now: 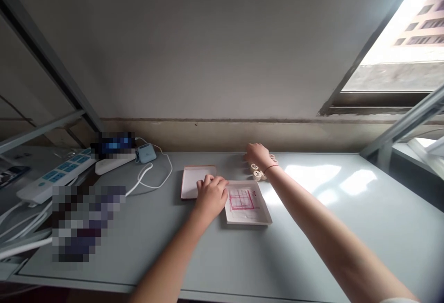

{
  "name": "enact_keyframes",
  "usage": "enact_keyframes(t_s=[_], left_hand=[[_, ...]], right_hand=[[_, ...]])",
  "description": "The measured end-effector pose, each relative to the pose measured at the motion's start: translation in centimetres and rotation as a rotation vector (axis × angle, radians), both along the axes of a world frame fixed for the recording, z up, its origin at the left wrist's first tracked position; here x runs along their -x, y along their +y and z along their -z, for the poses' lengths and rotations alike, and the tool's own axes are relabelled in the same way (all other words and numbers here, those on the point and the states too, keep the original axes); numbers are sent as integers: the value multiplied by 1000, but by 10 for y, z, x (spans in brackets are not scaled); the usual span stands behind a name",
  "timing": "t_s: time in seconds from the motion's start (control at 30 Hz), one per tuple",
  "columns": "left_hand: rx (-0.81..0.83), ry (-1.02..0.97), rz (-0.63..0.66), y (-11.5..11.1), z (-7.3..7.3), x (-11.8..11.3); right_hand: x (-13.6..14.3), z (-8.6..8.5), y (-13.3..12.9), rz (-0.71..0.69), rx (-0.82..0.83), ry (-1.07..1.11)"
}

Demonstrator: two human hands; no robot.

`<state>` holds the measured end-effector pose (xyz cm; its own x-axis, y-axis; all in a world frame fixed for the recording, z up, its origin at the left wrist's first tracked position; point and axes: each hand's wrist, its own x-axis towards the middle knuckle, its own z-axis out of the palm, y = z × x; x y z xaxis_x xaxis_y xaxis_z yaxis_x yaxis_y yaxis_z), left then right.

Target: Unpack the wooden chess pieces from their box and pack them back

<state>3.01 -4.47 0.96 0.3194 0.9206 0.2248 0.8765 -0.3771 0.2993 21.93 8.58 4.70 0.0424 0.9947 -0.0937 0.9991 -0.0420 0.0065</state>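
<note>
A shallow white box (248,223) lies in the middle of the desk, with a grid drawn in red on its inside bottom. My left hand (212,195) is at its left wall, fingers bent and closed over the edge. Partly behind that hand, a second shallow tray (194,180) with a reddish rim lies to the left. Round wooden Chinese chess pieces (257,174) stand in a small cluster just behind the box. Over the back of this cluster is my right hand (257,154), knuckles up and fingers curled down; its fingertips and anything in them are hidden.
A white power strip (57,176), a small light-blue device (146,153) and white cables (166,173) occupy the left side. The wall (215,136) rises behind the desk. Metal posts (385,155) bound both sides, and sunlight patches fall on the right.
</note>
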Motion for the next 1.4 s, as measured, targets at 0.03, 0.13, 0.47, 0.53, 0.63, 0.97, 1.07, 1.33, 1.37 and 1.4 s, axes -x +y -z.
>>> enact_keyframes(t_s=[0.03,0.13,0.47,0.53,0.63,0.97,1.07,1.33,1.37,1.4], left_hand=[[1,0,0,0,0,0],[2,3,-2,0,1,0],[-162,-231,1,3,-4,-2],[-168,-332,75,2,-4,-3],[-132,-436,183,0,-5,-6],[-138,-488,117,8,-10,4],[-96,-429,93,8,-16,6],[18,-112,77,5,-11,-10],[22,-92,68,6,-10,-10],[26,-82,60,8,-10,-9]], right_hand=[[0,0,1,-2,6,-6],[-1,0,4,-15,11,-16],[10,-8,-72,-264,-239,680],[11,-3,-96,-298,-167,929],[11,7,-118,-264,-153,1124],[-2,17,-129,-87,-201,1366],[-12,17,-127,-26,-226,1392],[-12,20,-133,-171,-264,1229],[-9,22,-134,-222,-273,1164],[-6,25,-135,-270,-284,1089]])
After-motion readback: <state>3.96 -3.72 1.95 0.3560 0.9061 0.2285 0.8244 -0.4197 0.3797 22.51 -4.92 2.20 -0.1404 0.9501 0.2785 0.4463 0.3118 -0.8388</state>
